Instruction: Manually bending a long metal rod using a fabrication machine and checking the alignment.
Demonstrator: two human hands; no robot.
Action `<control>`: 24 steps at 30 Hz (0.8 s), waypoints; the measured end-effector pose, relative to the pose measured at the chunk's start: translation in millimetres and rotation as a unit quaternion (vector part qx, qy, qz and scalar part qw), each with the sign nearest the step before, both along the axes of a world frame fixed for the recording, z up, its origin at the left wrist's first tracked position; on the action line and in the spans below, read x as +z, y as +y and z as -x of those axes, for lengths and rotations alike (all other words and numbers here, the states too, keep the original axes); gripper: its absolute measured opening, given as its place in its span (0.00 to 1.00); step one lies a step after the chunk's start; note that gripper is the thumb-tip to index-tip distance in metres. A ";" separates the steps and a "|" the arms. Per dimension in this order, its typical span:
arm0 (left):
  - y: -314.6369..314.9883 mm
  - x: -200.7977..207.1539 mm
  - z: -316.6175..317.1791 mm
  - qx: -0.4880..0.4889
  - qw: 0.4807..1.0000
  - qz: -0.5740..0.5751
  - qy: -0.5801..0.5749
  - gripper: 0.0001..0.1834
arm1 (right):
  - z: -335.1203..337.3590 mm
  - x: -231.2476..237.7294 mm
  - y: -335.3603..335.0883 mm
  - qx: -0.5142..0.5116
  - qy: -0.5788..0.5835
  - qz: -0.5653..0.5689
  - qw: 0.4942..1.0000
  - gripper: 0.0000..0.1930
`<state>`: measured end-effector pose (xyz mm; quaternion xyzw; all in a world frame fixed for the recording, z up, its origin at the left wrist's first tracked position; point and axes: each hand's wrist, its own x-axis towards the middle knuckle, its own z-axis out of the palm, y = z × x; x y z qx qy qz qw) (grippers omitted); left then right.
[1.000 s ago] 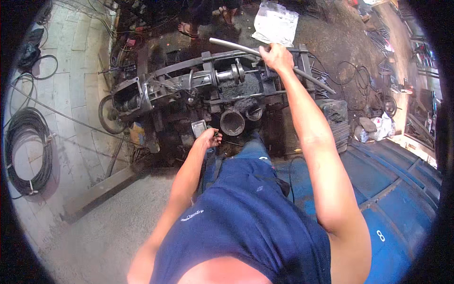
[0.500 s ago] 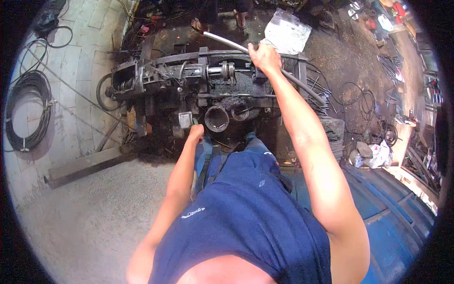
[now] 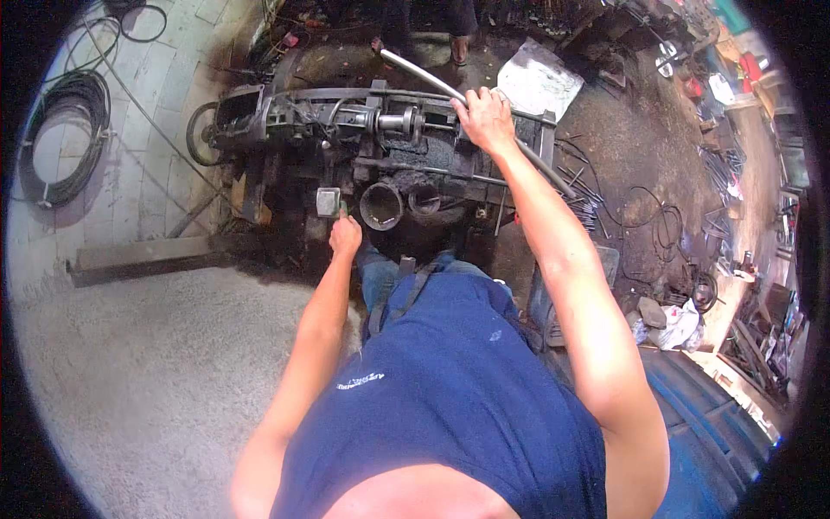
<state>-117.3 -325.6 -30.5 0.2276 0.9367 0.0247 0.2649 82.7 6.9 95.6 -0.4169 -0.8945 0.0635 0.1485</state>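
A dark, greasy machine [image 3: 346, 130] stands in front of me on the floor. My right hand [image 3: 486, 119] is closed around a long shiny metal pipe [image 3: 424, 76] that lies slanted across the machine's top. My left hand [image 3: 346, 233] reaches to the machine's near side, fingers curled at a small grey box [image 3: 328, 201] with a green spot beside it. I cannot tell whether the fingers grip anything. A round open tube end [image 3: 381, 206] sits just right of that hand.
A coil of black cable [image 3: 65, 138] lies on the tiled floor at left. A steel beam [image 3: 138, 258] rests on the concrete. Loose rods [image 3: 596, 199] and scrap cover the right side. A person's feet [image 3: 419, 43] stand beyond the machine. A blue surface [image 3: 709, 432] is at lower right.
The view has shifted, so the machine sits lower and nearer the middle. My right hand stays on the pipe; my left hand stays at the small grey box.
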 end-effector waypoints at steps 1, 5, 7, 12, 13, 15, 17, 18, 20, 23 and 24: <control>1.6 0.4 1.7 -0.012 1.000 -0.005 0.003 0.23 | 0.9 1.5 0.1 0.004 -0.001 0.001 1.000 0.22; 0.8 2.3 -2.4 -0.034 0.999 -0.004 0.018 0.24 | 1.4 3.7 -0.3 -0.008 0.001 0.025 1.000 0.22; -1.1 2.6 -1.7 -0.035 0.999 0.000 0.019 0.25 | -1.8 4.8 0.6 -0.010 -0.011 0.055 0.998 0.22; -1.9 0.1 4.9 -0.037 0.999 0.011 0.010 0.26 | 1.2 3.7 -1.2 -0.013 0.005 0.049 0.999 0.23; -1.0 2.2 4.3 -0.041 0.999 0.006 0.006 0.26 | 2.3 3.7 -0.6 -0.015 0.005 0.052 0.999 0.23; 1.5 6.0 3.0 -0.048 0.999 0.000 0.003 0.26 | 3.7 3.6 0.1 -0.022 -0.002 0.055 0.998 0.24; -0.5 6.9 4.8 -0.050 0.999 0.000 -0.004 0.26 | 5.1 5.3 -1.0 -0.026 -0.009 0.059 0.998 0.24; -1.4 7.2 6.1 -0.054 0.999 0.003 -0.007 0.27 | 3.5 6.6 -0.2 -0.027 -0.013 0.060 0.998 0.24; -2.1 6.6 9.1 -0.055 0.998 0.002 -0.013 0.27 | 1.4 6.9 0.6 -0.032 -0.024 0.055 0.998 0.25; -2.7 6.0 13.9 -0.058 0.998 -0.001 -0.020 0.27 | 1.8 4.0 0.5 -0.036 -0.008 0.051 0.998 0.26; -2.8 5.8 15.2 -0.061 0.998 -0.004 -0.020 0.27 | 3.6 2.6 0.2 -0.037 -0.010 0.052 0.998 0.26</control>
